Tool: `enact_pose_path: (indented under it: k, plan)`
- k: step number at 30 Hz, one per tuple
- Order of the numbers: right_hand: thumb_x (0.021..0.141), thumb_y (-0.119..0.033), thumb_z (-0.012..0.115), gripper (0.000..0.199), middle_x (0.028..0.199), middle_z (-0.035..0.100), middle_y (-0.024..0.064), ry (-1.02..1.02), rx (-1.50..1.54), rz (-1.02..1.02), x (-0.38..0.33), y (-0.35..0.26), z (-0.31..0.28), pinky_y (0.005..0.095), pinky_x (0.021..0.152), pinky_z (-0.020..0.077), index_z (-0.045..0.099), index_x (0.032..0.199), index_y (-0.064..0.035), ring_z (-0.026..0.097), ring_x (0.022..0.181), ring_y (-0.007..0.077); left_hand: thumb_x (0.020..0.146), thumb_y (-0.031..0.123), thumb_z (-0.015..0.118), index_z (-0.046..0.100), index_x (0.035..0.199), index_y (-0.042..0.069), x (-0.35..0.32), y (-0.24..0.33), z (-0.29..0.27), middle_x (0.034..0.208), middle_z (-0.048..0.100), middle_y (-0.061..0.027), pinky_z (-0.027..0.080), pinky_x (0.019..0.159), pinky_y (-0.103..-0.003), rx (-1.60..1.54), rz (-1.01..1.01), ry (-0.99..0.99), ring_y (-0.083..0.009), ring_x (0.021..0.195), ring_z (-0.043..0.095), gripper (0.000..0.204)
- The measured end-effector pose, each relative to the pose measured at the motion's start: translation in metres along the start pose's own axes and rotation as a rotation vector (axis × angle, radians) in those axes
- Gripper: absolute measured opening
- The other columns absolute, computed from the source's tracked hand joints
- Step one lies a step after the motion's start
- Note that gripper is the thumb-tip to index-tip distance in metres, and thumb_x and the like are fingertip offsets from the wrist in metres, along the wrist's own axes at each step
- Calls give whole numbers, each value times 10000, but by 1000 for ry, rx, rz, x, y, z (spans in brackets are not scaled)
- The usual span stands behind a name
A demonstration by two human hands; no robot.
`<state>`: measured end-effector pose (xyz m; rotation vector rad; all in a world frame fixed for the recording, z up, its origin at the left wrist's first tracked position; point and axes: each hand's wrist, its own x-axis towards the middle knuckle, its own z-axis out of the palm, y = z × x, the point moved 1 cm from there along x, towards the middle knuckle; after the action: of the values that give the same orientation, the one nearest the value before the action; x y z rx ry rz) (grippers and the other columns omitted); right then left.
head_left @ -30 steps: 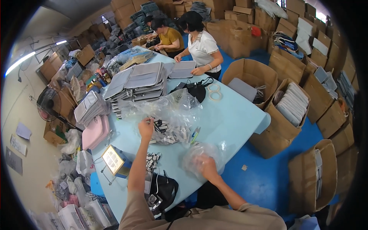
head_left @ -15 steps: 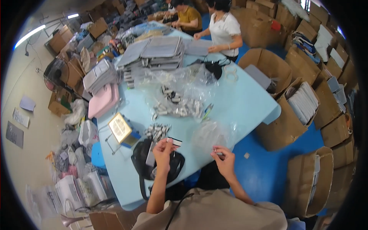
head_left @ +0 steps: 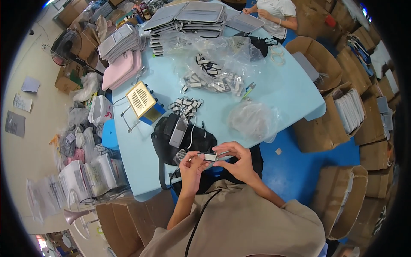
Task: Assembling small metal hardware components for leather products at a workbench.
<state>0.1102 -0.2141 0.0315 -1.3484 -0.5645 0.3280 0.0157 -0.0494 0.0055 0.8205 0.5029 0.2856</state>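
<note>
The left hand (head_left: 191, 171) has its thumb and fingers pinched on one end of a small black-and-white strip (head_left: 209, 157). At the strip's other end, the right hand (head_left: 238, 162) grips a little metal piece (head_left: 217, 156) between thumb and fingertips; from here I can't tell whether it is hooked on. The strip is held in front of the person's chest, by the near edge of the pale blue table (head_left: 295, 96).

Just beyond the hands lies a black bag (head_left: 160, 136) with a grey device (head_left: 179, 133) on it and a white cable (head_left: 192, 133) beside that. Behind the bag sits a loose heap of similar strips (head_left: 186, 106), near a box with a yellowish grille (head_left: 141, 99). To the right rests a crumpled clear bag (head_left: 251, 120). Farther back, more strips fill a big plastic bag (head_left: 231, 53), in front of stacked grey cases (head_left: 199, 13). Across the table, a co-worker in a white shirt (head_left: 278, 19) stands beside one flat case (head_left: 246, 22).
</note>
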Motion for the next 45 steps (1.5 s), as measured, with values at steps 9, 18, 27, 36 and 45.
enact_pose_path:
  k: [9,18,27,36,45]
  plan:
    - [723,34,869,437,1100,755,92,4,-195,-73,-5,-5,0,283,822,571,708,1128,11,688,857,124,958,35,699,666,1010,12,-10,-6,13,940,724,-73,586,805,-298,24,57,-24,-130,846,699,65]
    - [708,-43,893,412,1046,760,91,65,-320,-122,-13,-13,6,309,811,571,750,1094,-33,720,901,193,922,-13,734,648,944,-5,-21,-17,18,1000,712,-96,526,763,-225,253,318,42,-95,833,660,89]
    - [799,49,819,270,1210,701,132,-28,-55,-107,-15,0,5,309,863,561,760,1059,5,689,1041,207,917,17,749,698,1018,-13,-15,-13,12,927,723,-60,526,743,-228,253,151,-44,-98,826,668,117]
    - [873,110,730,317,1162,692,138,93,247,117,-16,-3,3,289,824,568,648,1174,51,697,1006,181,1024,121,630,696,1064,-79,-12,-21,-1,1068,710,-166,574,805,-337,117,90,-195,-213,862,692,214]
    - [846,37,795,232,1045,733,85,-73,273,210,-20,0,-9,270,836,574,696,1055,22,694,982,122,798,-84,770,650,1215,22,-10,-11,7,1292,584,-96,466,1005,-314,5,1,-439,-184,1217,550,447]
